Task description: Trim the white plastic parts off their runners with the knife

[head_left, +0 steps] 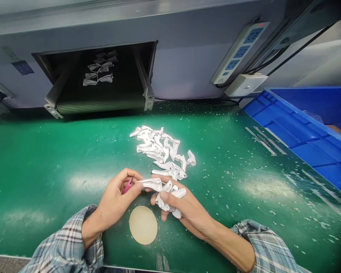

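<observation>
In my right hand (pixel 184 204) is a bunch of small white plastic parts (pixel 170 201), clasped between thumb and fingers. My left hand (pixel 118 197) is closed, with its thumb and forefinger at the tip of one long white plastic part (pixel 152 184) that reaches across to the bunch. A small pink object (pixel 127 185) is tucked in the curled left fingers; its kind is mostly hidden. Just beyond both hands lies a loose pile of similar curved white parts (pixel 159 146) on the green tabletop (pixel 59 163).
A pale round disc (pixel 143 225) lies on the table below my hands. Behind the pile, a dark conveyor belt (pixel 99 102) comes out of a machine opening, carrying white parts joined in pairs (pixel 98 79). A blue crate (pixel 307 132) stands at right; a power strip (pixel 238 53) is mounted above.
</observation>
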Tool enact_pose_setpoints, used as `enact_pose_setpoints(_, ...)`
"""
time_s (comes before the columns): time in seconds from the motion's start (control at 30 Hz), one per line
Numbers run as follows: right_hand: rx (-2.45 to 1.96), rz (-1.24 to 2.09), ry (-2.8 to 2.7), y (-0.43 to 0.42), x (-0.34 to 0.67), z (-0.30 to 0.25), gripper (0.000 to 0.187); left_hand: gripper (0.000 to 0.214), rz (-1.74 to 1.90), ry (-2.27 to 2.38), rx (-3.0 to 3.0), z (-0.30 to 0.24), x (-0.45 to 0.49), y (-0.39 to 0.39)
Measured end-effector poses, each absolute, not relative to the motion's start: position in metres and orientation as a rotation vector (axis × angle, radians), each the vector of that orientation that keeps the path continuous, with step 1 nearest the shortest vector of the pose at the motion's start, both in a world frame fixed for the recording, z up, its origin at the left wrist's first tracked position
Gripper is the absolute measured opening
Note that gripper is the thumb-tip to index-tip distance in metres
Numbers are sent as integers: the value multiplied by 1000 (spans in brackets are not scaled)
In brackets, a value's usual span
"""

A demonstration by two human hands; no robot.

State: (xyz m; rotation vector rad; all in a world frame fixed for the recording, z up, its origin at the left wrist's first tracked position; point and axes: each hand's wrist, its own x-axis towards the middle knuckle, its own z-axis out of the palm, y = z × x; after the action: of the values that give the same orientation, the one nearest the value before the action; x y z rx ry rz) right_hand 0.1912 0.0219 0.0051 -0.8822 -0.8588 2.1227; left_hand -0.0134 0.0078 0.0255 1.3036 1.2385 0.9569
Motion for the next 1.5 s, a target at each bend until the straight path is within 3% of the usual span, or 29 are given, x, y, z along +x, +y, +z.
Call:
enact_pose_setpoints(0.17,-810,2302,-835,22,191,3,33,21,969,1286,1577,30,-21,9)
enact_pose_setpoints(0.33,-863,2306,-689,23,192,1,38,35,865,1385,1754,25,-25,6)
enact_pose_setpoints(0.7,-880,2283,-576,24,192,2,41,24,752,1498,2287,9,-21,1)
enact_pose_setpoints(0.9,-888,2284,-562,22,192,-1,40,44,668,1549,2337,12,-17,0)
enact_pose_setpoints(1.23,-894,2236,-669,20,192,2,43,49,553,1643,2443,14,-14,-2)
enact_pose_setpoints(1.5,-900,2236,-800,22,196,6,45,45,492,1429,2335,20,-22,2)
